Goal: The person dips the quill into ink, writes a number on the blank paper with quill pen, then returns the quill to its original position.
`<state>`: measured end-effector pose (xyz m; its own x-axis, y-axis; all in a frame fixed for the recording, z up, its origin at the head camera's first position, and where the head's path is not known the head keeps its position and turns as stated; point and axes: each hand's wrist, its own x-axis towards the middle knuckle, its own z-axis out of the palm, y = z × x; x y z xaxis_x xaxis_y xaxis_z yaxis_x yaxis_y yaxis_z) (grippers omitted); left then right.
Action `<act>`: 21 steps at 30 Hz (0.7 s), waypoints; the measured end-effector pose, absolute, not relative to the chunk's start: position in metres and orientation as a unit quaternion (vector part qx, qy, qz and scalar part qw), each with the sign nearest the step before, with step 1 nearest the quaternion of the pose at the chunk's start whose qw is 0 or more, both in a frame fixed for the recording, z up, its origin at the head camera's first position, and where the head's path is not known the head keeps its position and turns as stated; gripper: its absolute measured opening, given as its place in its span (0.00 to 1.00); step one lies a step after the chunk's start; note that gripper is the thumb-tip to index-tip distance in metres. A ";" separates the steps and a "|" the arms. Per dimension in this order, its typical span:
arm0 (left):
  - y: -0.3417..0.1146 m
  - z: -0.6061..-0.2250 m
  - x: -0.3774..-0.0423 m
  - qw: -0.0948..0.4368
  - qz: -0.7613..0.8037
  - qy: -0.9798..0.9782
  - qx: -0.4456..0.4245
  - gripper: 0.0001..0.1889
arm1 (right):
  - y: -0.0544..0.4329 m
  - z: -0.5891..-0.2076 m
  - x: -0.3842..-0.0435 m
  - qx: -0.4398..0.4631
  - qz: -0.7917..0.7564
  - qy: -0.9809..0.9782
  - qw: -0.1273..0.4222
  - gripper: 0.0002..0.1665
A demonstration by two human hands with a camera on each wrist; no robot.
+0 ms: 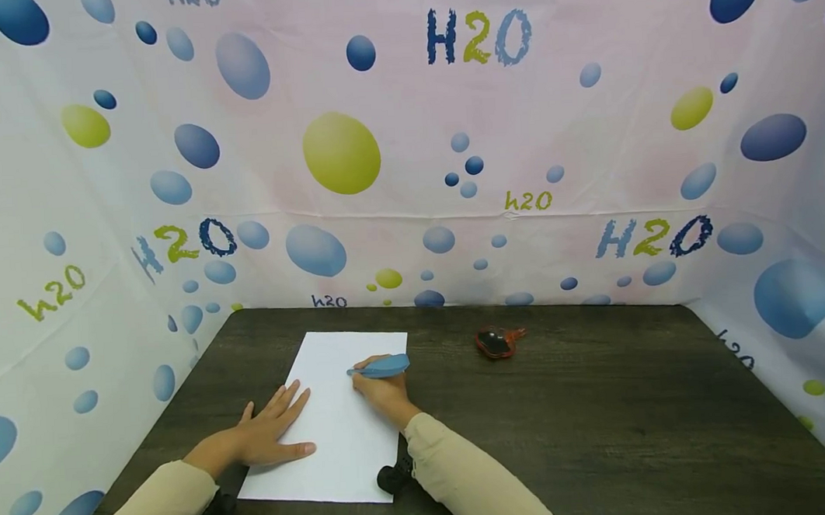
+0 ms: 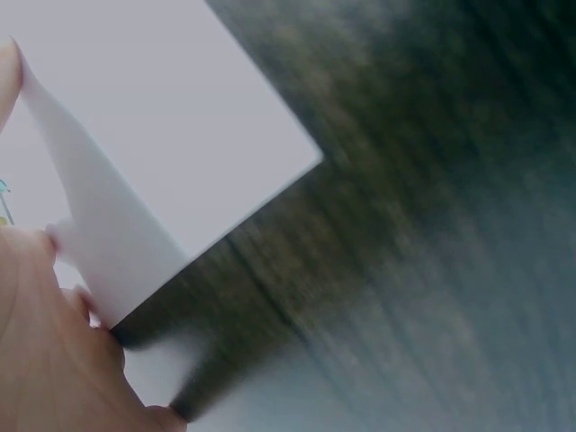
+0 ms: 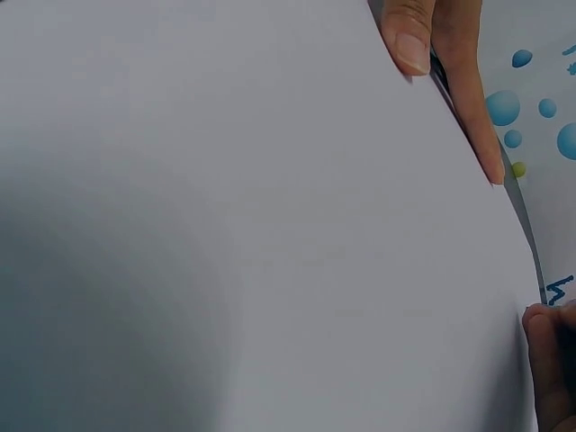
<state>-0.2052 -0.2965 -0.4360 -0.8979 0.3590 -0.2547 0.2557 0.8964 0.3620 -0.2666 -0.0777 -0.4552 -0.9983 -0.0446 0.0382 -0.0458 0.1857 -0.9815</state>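
A white sheet of paper (image 1: 338, 440) lies on the dark table. My left hand (image 1: 268, 432) rests on its left side with fingers spread; in the left wrist view part of that hand (image 2: 45, 342) shows beside the paper (image 2: 207, 117). Over the upper part of the sheet, my right hand (image 1: 384, 391) grips a slim blue feather-shaped thing (image 1: 385, 366), its narrow end pointing left. In the right wrist view, fingers of the right hand (image 3: 551, 360) appear at the lower right edge, and the left hand (image 3: 450, 54) at the paper's far edge.
Right of the paper, farther back, sits a small orange-rimmed object with a dark glossy middle (image 1: 496, 342). The dark wooden table (image 1: 603, 419) is walled on its back and sides by a white curtain (image 1: 404, 94) with bubble prints.
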 end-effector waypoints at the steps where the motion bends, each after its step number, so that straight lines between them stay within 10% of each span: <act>1: -0.296 -0.436 -0.205 0.162 0.161 0.961 0.159 0.51 | -0.078 -0.455 -0.266 0.029 0.640 -0.768 -0.002 0.05; 21: -0.295 -0.435 -0.205 0.168 0.160 0.960 0.156 0.52 | -0.082 -0.458 -0.255 0.090 0.670 -0.737 0.000 0.05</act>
